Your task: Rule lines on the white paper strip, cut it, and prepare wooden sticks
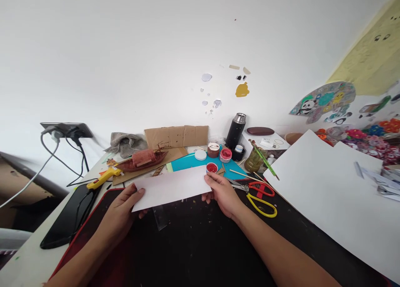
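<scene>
A white strip of paper [171, 187] is stretched between both my hands above a black mat [187, 249]. My left hand [125, 201] pinches its left end, thumb on top and fingers underneath. At the other end, my right hand [222, 193] grips the paper the same way. Just beyond the right fingertips sits a small open pot of red paint [211, 167]. Scissors [261, 200] with one red and one yellow handle lie to the right of my right hand. Beneath the paper's lower edge, a clear plastic piece [160, 218] rests on the mat.
A brown model boat [140, 159] and a yellow glue gun [103, 178] lie at back left. More paint pots [225, 155], a black flask [236, 130] and a jar with brushes [253, 161] stand behind. Large white sheets [331, 191] cover the right side. Cables [83, 153] hang at left.
</scene>
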Demonstrator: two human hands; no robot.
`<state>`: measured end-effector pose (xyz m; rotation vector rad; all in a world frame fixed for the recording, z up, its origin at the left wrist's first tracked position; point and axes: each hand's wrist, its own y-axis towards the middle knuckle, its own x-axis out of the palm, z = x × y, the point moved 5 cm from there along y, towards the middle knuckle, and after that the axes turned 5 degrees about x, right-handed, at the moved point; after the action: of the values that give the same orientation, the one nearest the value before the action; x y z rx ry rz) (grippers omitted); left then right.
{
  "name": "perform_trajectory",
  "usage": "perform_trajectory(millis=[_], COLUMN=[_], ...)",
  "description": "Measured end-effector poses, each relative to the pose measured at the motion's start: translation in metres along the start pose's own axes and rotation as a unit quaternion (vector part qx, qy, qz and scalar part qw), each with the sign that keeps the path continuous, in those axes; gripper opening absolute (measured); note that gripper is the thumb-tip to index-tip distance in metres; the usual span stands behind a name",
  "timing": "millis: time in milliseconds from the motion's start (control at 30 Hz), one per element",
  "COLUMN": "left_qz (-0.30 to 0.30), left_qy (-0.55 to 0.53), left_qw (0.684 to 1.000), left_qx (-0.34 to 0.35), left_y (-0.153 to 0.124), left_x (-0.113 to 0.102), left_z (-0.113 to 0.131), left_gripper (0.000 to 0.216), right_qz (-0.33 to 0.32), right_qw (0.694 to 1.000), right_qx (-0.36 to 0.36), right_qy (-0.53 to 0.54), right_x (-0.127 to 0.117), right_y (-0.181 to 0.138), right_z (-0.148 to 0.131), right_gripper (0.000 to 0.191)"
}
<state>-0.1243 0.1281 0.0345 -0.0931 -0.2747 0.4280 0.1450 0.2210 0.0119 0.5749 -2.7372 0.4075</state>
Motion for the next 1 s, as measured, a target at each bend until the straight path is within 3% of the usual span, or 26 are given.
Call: perform_trajectory(millis=[200, 333, 500, 633, 767, 1000], left_qz=[0.021, 0.000, -0.096, -0.155, -0.145, -0.235], left_qy=[-0.022, -0.018, 0.048, 0.070, 0.111, 0.236], left_qw=[1.000, 1.000, 0.993, 0.985, 0.983, 0.943], left_qx=[0.001, -0.007, -0.051, -0.034, -0.026, -0.004], left_y=[0.002, -0.003, -0.012, -0.008, -0.005, -0.022], left_x=[-0.001, 0.005, 0.005, 0.001, -0.002, 0.016], left_z=[-0.001, -0.010, -0.028, -0.028, -0.020, -0.015], left_gripper=[0.053, 0.050, 0.058, 0.068, 0.070, 0.055], right_qz=[-0.078, -0.114, -0.079, -0.051, -0.072, -0.122], right_qw=[0.997, 0.993, 0.995, 0.996, 0.989, 0.965], right_qx=[0.013, 0.035, 0.036, 0.026, 0.016, 0.064], right_qy=[0.025, -0.012, -0.054, -0.072, -0.126, -0.225], right_x=[0.015, 0.027, 0.024, 0.017, 0.017, 0.028], right_y=[-0.006, -0.011, -0.005, -0.002, -0.007, -0.017], right_z=[0.000, 0.011, 0.023, 0.020, 0.015, 0.023], right_gripper=[0.067, 0.066, 0.067, 0.063, 0.055, 0.049])
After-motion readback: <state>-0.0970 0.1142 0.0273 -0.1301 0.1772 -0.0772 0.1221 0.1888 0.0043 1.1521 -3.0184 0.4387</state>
